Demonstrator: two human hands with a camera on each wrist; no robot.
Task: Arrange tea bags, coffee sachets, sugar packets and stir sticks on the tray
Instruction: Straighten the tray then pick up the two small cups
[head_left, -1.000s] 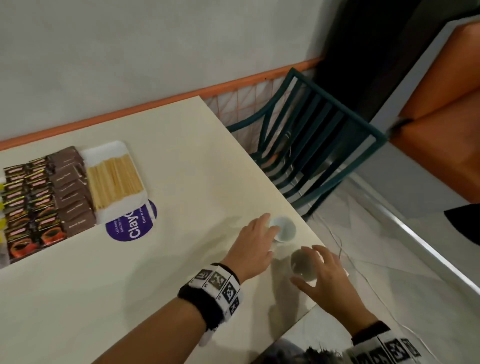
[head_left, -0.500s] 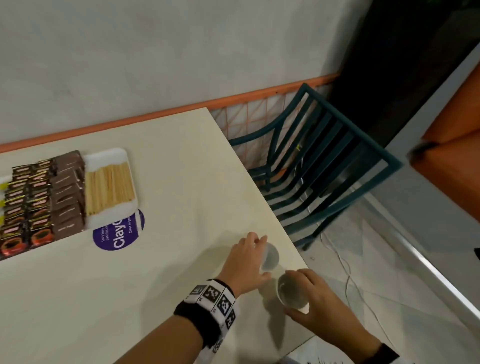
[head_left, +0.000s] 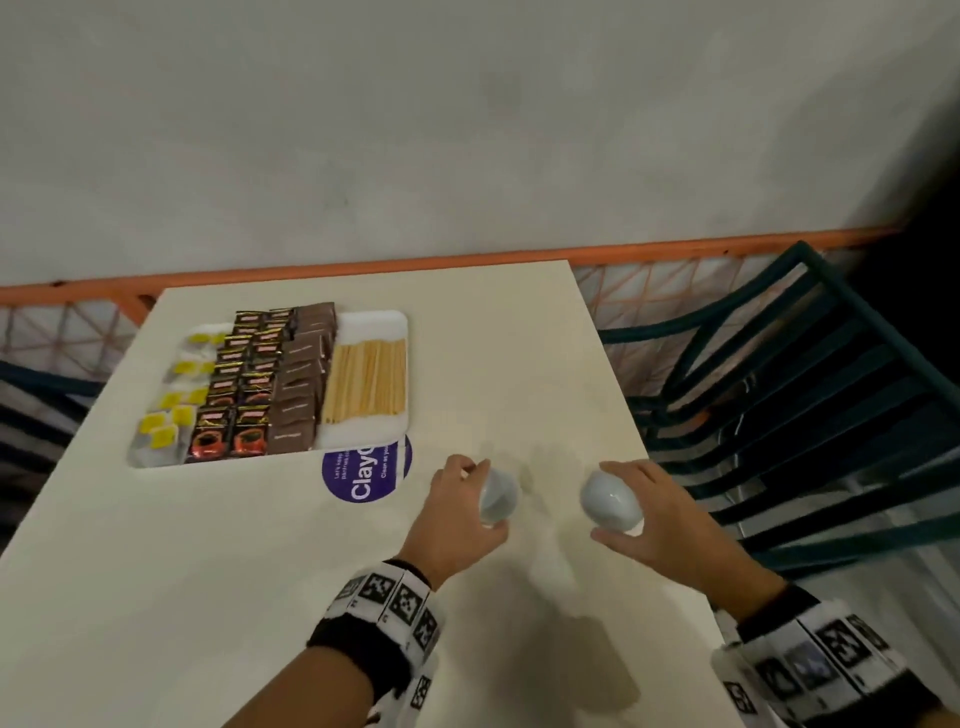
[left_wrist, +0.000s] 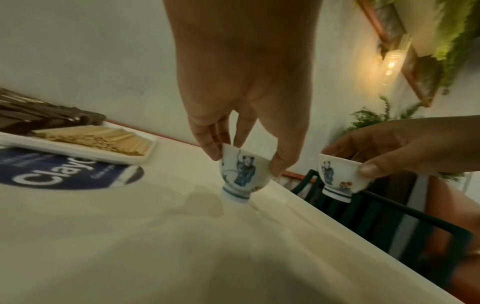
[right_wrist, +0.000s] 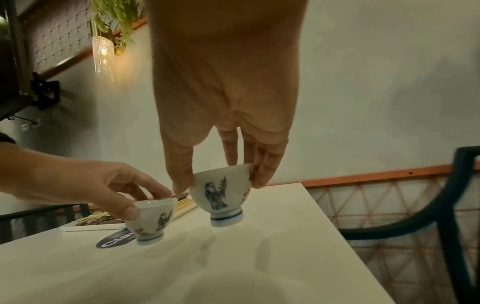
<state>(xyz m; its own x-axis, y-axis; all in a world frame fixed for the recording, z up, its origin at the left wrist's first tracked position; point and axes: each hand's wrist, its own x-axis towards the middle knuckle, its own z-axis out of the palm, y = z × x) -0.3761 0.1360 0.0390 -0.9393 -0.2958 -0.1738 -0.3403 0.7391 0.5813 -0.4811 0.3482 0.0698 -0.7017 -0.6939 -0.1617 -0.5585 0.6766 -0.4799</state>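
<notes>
A white tray (head_left: 363, 325) lies at the table's far left with yellow-tagged tea bags (head_left: 161, 428), dark coffee sachets (head_left: 244, 395), brown sugar packets (head_left: 301, 384) and a row of wooden stir sticks (head_left: 369, 379). My left hand (head_left: 457, 512) pinches a small painted white cup (head_left: 498, 496) by its rim; in the left wrist view this cup (left_wrist: 241, 172) tilts with its foot at the tabletop. My right hand (head_left: 649, 506) grips a second painted cup (head_left: 610, 501) by the rim, and that cup (right_wrist: 223, 195) hangs just above the table near the right edge.
A round purple sticker (head_left: 366, 475) sits on the cream table (head_left: 208, 571) just in front of the tray. A dark green slatted chair (head_left: 805, 395) stands close off the table's right edge. An orange rail (head_left: 363, 265) runs along the wall behind.
Both hands have lifted the two cups from the table's right corner and carried them left, inward toward the tray. The head view has swung left, so the whole tray now shows.
</notes>
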